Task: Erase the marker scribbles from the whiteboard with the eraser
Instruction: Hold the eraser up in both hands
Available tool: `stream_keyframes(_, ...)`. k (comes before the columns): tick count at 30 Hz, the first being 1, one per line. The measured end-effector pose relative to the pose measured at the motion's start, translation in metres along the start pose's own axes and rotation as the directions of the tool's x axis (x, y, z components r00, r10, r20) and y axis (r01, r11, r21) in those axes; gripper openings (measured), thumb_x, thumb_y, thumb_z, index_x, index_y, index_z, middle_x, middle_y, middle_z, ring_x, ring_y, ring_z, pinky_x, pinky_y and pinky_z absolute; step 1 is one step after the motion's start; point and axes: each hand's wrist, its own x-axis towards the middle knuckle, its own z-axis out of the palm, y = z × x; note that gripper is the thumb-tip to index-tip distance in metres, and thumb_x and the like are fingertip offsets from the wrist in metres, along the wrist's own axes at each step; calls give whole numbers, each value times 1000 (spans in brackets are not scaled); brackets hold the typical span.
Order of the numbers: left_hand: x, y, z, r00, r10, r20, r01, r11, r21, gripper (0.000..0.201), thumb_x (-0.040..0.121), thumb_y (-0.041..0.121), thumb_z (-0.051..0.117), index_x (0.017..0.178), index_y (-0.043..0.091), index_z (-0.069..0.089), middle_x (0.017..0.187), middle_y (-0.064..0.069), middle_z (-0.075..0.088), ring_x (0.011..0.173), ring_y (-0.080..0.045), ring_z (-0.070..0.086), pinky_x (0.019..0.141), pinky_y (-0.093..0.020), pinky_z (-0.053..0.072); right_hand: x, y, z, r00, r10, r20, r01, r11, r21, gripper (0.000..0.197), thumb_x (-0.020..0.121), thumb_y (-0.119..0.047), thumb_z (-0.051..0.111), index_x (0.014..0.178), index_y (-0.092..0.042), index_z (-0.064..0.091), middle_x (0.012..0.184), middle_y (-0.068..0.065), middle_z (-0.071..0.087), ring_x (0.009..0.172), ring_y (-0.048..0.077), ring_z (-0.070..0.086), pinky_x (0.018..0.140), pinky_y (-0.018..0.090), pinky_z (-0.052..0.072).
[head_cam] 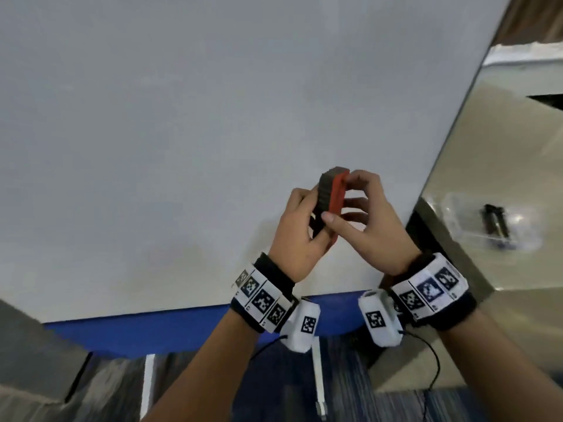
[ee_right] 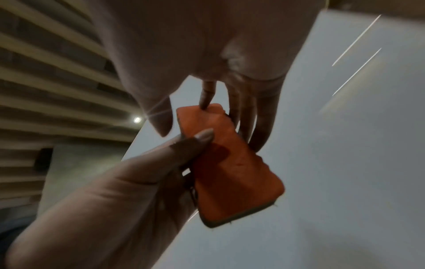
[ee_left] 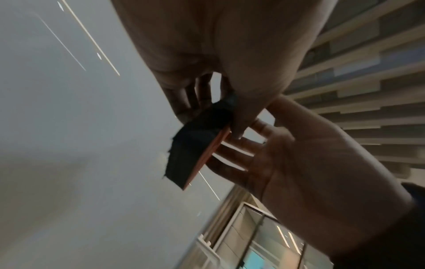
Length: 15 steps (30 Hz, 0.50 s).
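Observation:
The eraser [head_cam: 332,200], orange-backed with a dark felt face, stands on end in front of the whiteboard [head_cam: 182,132]. My left hand [head_cam: 320,222] grips it, thumb across the orange back and fingers on the felt side. My right hand [head_cam: 355,194] touches the orange back with fairly straight fingers. In the right wrist view its index fingertip [ee_right: 204,104] rests on the eraser [ee_right: 232,163] near one end and its thumb stands apart. The left wrist view shows the felt face [ee_left: 197,151]. I see only faint smudges on the board, no clear scribbles.
A blue strip [head_cam: 152,330] runs under the board's lower edge, with metal legs [head_cam: 318,376] below over carpet. To the right, past the board's edge, a beige table [head_cam: 502,147] holds a clear plastic box [head_cam: 493,226] with a dark item inside.

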Motion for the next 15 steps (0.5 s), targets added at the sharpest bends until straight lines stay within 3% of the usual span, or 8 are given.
stream_keyframes(3,15,18,53,992,85,96,-85,996,1,55,85,10,69,137,17,54,111,-1,54,99,-7,58,80,-11,48,-24,10,-51,982,22,-188,-36,997,-71,50,90,-16,75,128,-20,42,123,-7,59,101,12,69,81,25,58)
stream_keyframes(5,20,28,81,969,114,217,-106,993,-49,73,86,18,76,149,27,42,121,2,57,112,-7,58,86,-16,52,-37,16,-85,941,62,-333,-94,992,-82,47,92,-18,73,129,-21,45,116,-7,63,96,11,69,76,23,58)
stream_keyframes(8,19,26,110,912,97,400,-111,994,13,78,91,36,71,157,31,28,134,6,58,122,-1,52,97,-17,46,-38,31,-142,793,124,-596,-262,953,-150,41,95,-31,68,132,-22,51,107,-4,65,85,11,68,67,17,56)
stream_keyframes(12,1,-32,122,873,-56,484,-66,970,232,71,94,40,67,155,27,33,128,1,59,117,-10,53,103,-27,42,-8,81,-208,693,339,-637,-637,702,-320,39,94,-43,63,123,-18,65,106,9,71,96,30,67,88,40,57)
stream_keyframes(13,-6,-51,119,866,-128,483,-13,961,277,70,93,40,68,153,27,35,123,1,59,113,-12,54,104,-33,44,0,93,-217,674,414,-611,-704,609,-364,39,94,-47,60,114,-16,70,100,11,72,93,33,68,88,42,58)
stream_keyframes(15,-19,-90,110,842,-284,459,115,925,362,68,91,41,70,150,25,40,116,2,59,107,-12,55,103,-38,46,14,113,-228,663,514,-544,-748,459,-479,48,94,-53,56,94,-7,73,84,13,72,76,31,67,74,36,58)
